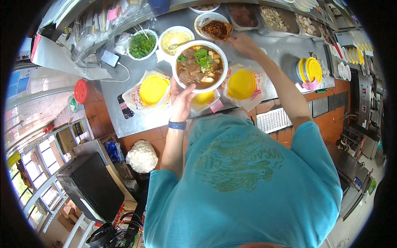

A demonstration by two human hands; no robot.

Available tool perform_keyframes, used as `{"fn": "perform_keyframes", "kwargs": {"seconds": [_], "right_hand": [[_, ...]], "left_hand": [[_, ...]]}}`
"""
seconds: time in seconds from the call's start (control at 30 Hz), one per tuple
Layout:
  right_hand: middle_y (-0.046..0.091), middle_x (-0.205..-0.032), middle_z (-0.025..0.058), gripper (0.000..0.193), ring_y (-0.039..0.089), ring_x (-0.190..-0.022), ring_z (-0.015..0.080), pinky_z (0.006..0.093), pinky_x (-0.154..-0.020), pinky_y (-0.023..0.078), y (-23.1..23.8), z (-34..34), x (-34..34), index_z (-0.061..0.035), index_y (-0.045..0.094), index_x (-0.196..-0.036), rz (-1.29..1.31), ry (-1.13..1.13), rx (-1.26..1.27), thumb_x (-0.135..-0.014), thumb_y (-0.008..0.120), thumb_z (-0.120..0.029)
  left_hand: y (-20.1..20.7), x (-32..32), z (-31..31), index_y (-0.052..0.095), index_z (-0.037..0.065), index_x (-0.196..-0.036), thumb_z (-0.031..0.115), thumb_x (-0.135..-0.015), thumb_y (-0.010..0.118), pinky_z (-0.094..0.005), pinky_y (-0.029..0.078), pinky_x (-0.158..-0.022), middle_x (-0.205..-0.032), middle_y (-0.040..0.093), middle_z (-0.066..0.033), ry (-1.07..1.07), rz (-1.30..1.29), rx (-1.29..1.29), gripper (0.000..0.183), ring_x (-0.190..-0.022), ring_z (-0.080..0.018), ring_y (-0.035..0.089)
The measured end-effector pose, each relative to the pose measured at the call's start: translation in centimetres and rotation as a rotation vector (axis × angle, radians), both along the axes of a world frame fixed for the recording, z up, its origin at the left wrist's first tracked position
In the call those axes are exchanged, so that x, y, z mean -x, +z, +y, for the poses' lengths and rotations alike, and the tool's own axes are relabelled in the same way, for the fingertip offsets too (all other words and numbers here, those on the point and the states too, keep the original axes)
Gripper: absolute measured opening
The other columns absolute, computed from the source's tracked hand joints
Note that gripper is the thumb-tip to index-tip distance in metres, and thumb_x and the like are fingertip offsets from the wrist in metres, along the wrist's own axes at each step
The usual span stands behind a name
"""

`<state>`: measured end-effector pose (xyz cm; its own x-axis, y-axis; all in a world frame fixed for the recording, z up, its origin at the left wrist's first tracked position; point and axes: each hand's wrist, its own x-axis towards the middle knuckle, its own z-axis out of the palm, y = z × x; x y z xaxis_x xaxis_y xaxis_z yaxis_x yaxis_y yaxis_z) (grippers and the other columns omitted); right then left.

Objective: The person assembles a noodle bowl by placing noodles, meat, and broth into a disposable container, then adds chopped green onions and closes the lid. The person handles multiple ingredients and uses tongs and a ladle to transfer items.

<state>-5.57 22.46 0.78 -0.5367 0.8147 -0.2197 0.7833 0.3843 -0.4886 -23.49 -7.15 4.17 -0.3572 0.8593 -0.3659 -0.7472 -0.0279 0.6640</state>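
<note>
My left hand holds up a white round bowl from its near side, thumb on the rim. Brown broth, sliced meat, pale chunks and chopped green herbs fill it. At the far side, my right hand is closed at the edge of a white bowl of dark red chili sauce; whatever its fingers grip is too small to make out. Left of the chili stand a bowl of minced pale yellow garlic with a spoon in it, and a bowl of chopped green herbs.
Yellow-lidded tubs in plastic bags, one left, one right and one partly hidden, line the metal counter's near side. A phone and a cabled white device lie left. Stacked yellow lids stand right; food trays line the back.
</note>
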Motion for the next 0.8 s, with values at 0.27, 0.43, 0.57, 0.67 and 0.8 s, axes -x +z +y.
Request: {"fn": "perform_keyframes", "kwargs": {"seconds": [0.27,0.43,0.57,0.67,0.8], "right_hand": [[0.072,-0.086,0.0219,0.021,0.072,-0.084,0.0388,0.0493,-0.076,0.057,5.0,-1.3,-0.7,0.0007,0.07,-0.083,-0.305,0.399,-0.459,-0.084,0.056,-0.014],[0.071,-0.087,0.0237,0.02,0.07,-0.08,0.0407,0.0508,-0.074,0.055,2.5,-0.8,-0.9,0.0007,0.069,-0.087,-0.278,0.406,-0.31,-0.086,0.057,-0.015],[0.063,-0.068,0.0132,0.02,0.059,-0.058,0.0285,0.0421,-0.058,0.048,0.7,1.6,-1.4,0.0006,0.067,-0.086,0.125,0.457,-0.187,-0.09,0.058,-0.017],[0.045,-0.054,0.0003,0.023,0.039,-0.045,0.0136,0.0328,-0.046,0.032,1.4,3.1,-2.4,-0.0001,0.066,-0.087,0.347,-0.241,0.728,-0.095,0.057,-0.02],[0.04,-0.051,-0.0011,0.022,0.033,-0.044,0.0095,0.0306,-0.041,0.024,3.8,3.5,-3.3,0.0,0.071,-0.092,0.404,-0.4,0.848,-0.095,0.056,-0.016]], "left_hand": [[0.0,-0.1,0.9,0.032,0.012,-0.151,-0.012,-0.09,0.056,-0.0425,0.06,-0.095,-0.143,0.048,-0.0136,0.008,0.065,-0.003,0.07,-0.125,-0.0281,0.057],[0.0,0.1,1.5,0.032,0.011,-0.151,-0.012,-0.089,0.057,-0.0432,0.059,-0.095,-0.143,0.048,-0.0133,0.015,0.056,-0.006,0.07,-0.125,-0.0285,0.057],[0.0,0.3,1.6,0.033,0.013,-0.149,-0.013,-0.087,0.059,-0.0405,0.058,-0.096,-0.141,0.05,-0.0125,0.029,0.038,0.015,0.072,-0.125,-0.0272,0.056],[-0.2,0.6,1.6,0.033,0.012,-0.148,-0.012,-0.087,0.06,-0.0433,0.058,-0.097,-0.142,0.048,-0.013,0.018,0.047,0.014,0.071,-0.128,-0.0287,0.054],[-0.7,0.7,1.7,0.034,0.011,-0.147,-0.011,-0.087,0.06,-0.0456,0.058,-0.097,-0.142,0.047,-0.0132,0.017,0.063,0.021,0.069,-0.128,-0.0299,0.054]]}}
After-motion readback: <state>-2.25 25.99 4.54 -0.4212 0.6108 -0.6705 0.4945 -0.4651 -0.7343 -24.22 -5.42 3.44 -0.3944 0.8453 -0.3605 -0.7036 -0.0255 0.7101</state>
